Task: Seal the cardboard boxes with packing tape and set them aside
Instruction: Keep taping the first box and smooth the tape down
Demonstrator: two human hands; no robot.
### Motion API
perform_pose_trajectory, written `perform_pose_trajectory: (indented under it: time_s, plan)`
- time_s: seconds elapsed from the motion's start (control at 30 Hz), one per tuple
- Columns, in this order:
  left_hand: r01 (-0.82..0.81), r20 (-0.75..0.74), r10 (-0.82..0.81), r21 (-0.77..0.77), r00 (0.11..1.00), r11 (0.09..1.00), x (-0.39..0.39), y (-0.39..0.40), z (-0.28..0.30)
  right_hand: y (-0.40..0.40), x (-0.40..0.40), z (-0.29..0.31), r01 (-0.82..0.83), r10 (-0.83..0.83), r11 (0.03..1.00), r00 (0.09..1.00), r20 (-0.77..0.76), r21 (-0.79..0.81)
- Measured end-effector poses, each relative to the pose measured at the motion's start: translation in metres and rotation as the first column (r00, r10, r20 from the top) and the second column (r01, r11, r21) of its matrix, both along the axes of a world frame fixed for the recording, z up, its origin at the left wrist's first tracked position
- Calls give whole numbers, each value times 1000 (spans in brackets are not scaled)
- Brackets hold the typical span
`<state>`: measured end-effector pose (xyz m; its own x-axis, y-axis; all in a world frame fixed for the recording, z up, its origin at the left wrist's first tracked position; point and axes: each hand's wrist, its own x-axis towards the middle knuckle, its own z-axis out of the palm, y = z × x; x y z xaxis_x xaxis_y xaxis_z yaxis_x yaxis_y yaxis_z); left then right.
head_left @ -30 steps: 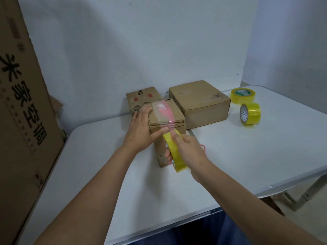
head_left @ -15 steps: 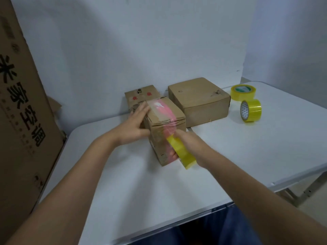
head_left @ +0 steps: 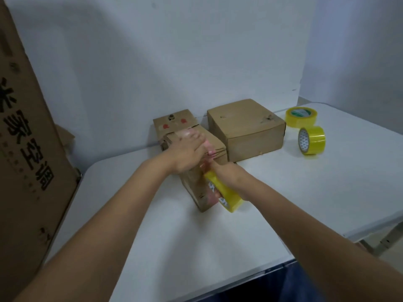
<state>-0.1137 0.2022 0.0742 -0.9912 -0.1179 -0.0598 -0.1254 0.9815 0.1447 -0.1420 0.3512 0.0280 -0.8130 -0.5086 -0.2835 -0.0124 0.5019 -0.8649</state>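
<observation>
Right now the person's left hand [head_left: 188, 152] lies flat on top of the small cardboard box [head_left: 197, 188] near the middle of the white table [head_left: 283, 203], fingers straight and pressing down on the clear tape strip [head_left: 210, 150] that runs over the lid. The right hand [head_left: 226, 175] is curled around a yellow tape roll [head_left: 224, 194], held against the box's near right side. Just behind this box stands a second small box [head_left: 174, 124] with red marks, and beside that, to the right, a wider flat box [head_left: 246, 129]. 2 spare tape rolls sit near the table's far right: 1 lying flat [head_left: 301, 116], 1 on edge [head_left: 311, 140]. A tall printed carton [head_left: 24, 149] leans at the left.
</observation>
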Motion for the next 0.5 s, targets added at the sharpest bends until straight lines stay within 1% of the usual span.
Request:
perform_pose_trajectory:
  time_s: [0.1,0.2,0.3,0.33,0.37,0.43,0.47,0.5]
  plan:
    - [88,-49,-88,-13,995,996,21,20,-9,0,-5,0,-21,20,1000,1000,20,20]
    - [113,-97,-114,-16,989,994,24,13,-12,3,-3,3,-20,24,999,992,120,-35]
    - [129,-135,-128,-4,983,992,21,7,-12,1,-5,2,-16,21,999,989,145,-36]
    - [138,-162,-132,31,978,990,21,5,-14,0,-4,1,-21,27,999,989,145,-43]
    - [144,-201,-120,111,972,983,23,4,-14,-2,-3,0,-21,29,998,990,138,-56]
    - [139,-290,-30,363,956,921,29,0,-11,-5,-4,-3,-15,20,998,996,90,-53]
    - [131,-328,21,434,945,891,31,-4,-11,-5,-5,-5,-18,21,999,998,64,-49]
    - [112,-354,47,415,934,903,33,-7,-11,-6,-7,-8,-19,22,999,998,55,-50]
